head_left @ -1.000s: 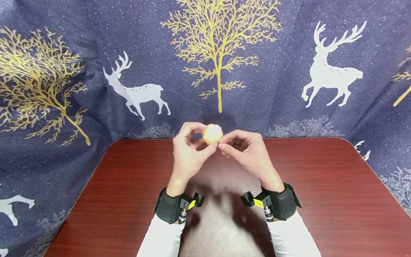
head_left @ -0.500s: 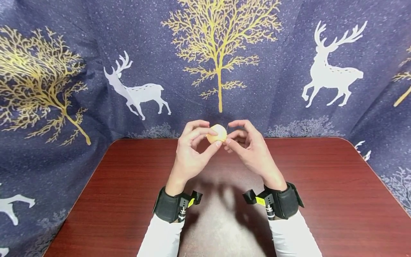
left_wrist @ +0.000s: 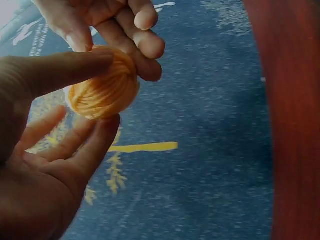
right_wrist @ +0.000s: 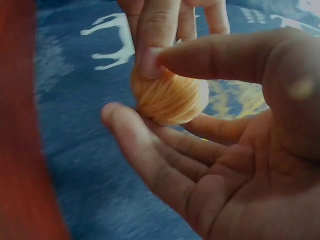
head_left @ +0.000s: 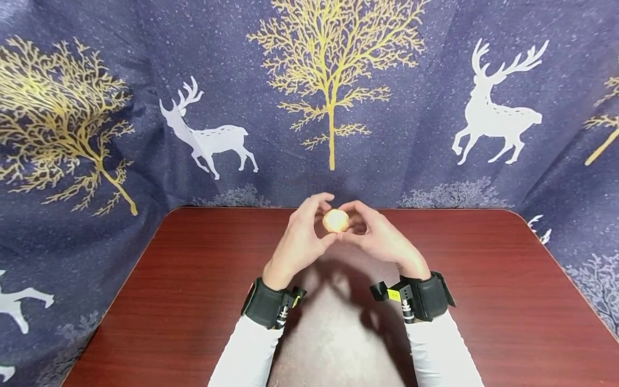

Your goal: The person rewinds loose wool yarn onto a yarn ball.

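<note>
A small ball of yarn [head_left: 336, 221], wound from orange strands, is held up between both hands over the far part of the table. The left hand [head_left: 304, 234] pinches it from the left; in the left wrist view its thumb [left_wrist: 75, 70] lies across the windings and fingertips [left_wrist: 107, 127] touch the opposite side. From the right, the right hand [head_left: 379, 234] holds the ball too. In the right wrist view the ball [right_wrist: 172, 97] sits among the right hand's curled fingers, while both thumbs meet on its upper side. Part of the ball is hidden behind the thumbs.
A reddish-brown wooden table [head_left: 203, 279] spreads beneath the hands, with a pale, glaring patch at its middle. Behind its far edge hangs a dark blue cloth [head_left: 290, 150] printed with white deer and golden trees. Black straps [head_left: 263, 305] with small cameras circle both wrists.
The ball of yarn has moved slightly right and toward the person. The left hand has turned and shifted right, and the right hand's fingers, spread half a second ago, have closed in around the ball.
</note>
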`<state>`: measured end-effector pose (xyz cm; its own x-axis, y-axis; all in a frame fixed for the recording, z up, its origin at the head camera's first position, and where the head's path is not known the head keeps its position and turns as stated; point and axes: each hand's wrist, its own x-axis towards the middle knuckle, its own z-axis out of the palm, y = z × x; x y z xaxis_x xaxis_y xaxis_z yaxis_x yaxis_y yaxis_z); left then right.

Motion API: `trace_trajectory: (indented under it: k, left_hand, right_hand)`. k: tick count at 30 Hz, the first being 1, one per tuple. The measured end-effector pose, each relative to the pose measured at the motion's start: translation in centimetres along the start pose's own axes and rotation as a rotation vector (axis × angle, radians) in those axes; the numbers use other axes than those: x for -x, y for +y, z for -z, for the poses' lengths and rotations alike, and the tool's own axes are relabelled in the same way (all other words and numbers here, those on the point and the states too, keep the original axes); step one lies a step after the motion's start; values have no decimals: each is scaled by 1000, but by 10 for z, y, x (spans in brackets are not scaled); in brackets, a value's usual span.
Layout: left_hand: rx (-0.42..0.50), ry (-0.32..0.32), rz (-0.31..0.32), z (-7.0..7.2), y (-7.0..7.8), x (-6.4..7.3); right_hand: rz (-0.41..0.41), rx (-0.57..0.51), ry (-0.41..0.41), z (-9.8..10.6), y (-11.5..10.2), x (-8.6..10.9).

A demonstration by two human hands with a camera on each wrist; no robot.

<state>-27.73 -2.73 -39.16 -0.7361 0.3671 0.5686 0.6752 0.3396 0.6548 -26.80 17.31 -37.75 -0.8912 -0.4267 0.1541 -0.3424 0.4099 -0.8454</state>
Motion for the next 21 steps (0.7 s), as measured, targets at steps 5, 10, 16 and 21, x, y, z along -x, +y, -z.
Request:
trace_trajectory:
  k: [5,10,16,21]
  left_hand:
    - [-123,-128,132,-15,-28,7]
    - [-156,-247,263,-36,-56,5]
    - [-149,-346,389,-52,-78,3]
    - [-123,-360,441,-58,-86,0]
  right_hand:
    - [-132,82,-86,-11,34,-12]
    - [-190,274,-101,-21,58,-25]
    - [-258,358,-110,-29,76,-33]
    - [-273,374,-80,-33,87,-34]
